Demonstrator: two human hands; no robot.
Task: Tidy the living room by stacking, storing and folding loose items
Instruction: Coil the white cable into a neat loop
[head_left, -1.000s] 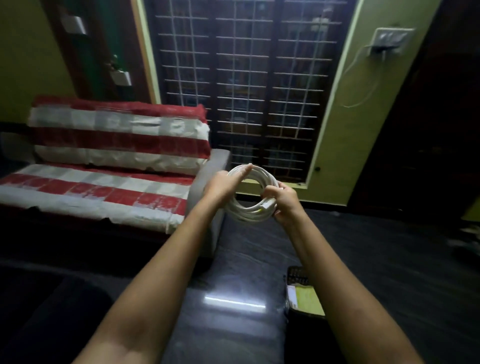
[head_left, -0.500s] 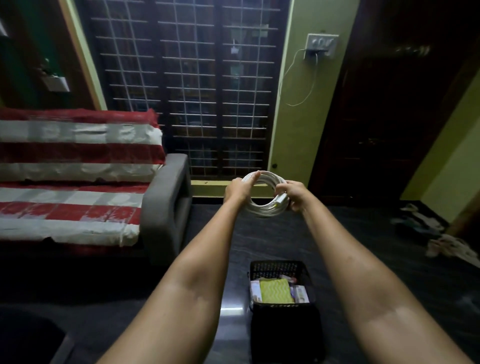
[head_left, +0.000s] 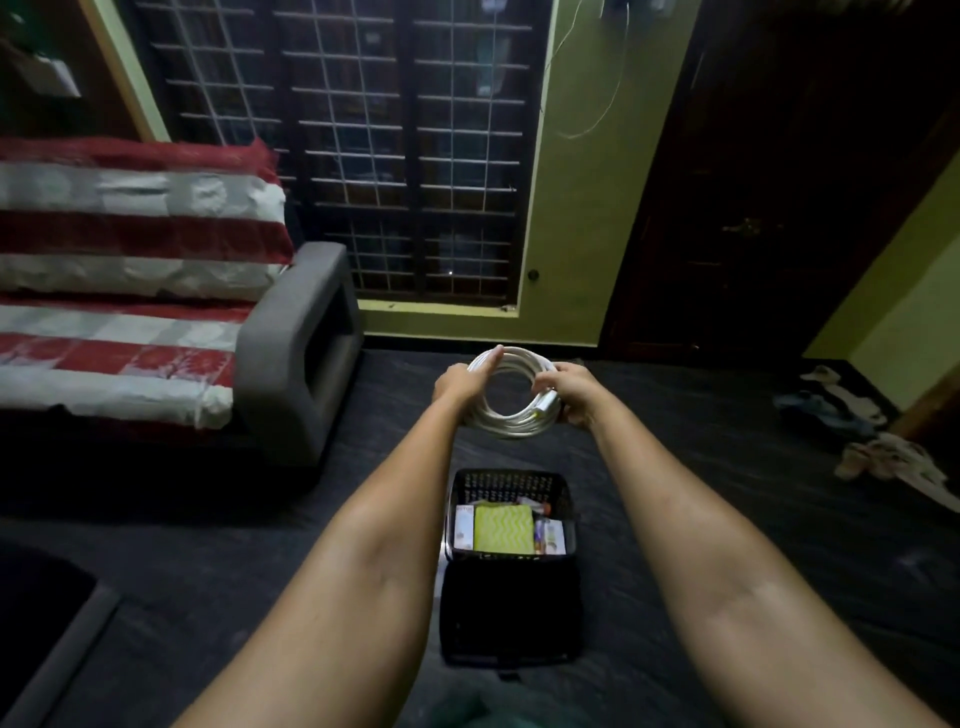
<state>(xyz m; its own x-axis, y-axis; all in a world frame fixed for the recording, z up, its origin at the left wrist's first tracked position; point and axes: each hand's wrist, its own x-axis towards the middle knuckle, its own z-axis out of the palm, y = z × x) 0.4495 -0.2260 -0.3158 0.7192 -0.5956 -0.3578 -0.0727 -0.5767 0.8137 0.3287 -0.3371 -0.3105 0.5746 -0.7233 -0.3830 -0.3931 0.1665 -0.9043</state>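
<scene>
Two hands hold one coil of white cable (head_left: 511, 397) out at arm's length, in the air above the dark floor (head_left: 701, 467). The left hand (head_left: 460, 382) grips the coil's left side, one finger laid along the top of the loops. The right hand (head_left: 571, 392) is closed around the right side, where a white plug end (head_left: 546, 403) lies against the loops.

The step in hand appears to be finishing the winding, with the loose end being tucked or held in place. The likely next move is to store the coil, and that calls for keeping the loops pinched together so they do not spring apart while it is lowered.

Below the hands and nearer the person, a black mesh basket (head_left: 511, 483) stands on the floor. It already holds a green zigzag-patterned item (head_left: 503, 527) and small packets either side, so the coil would have to rest on top, within the rim.

There is open floor all round the basket. A grey sofa arm (head_left: 298, 343) stands to the left, well apart, with a red and white striped cover (head_left: 130, 332) on the seat. Loose footwear or cloth (head_left: 883, 457) lies near the right wall; too dim to tell which.
</scene>
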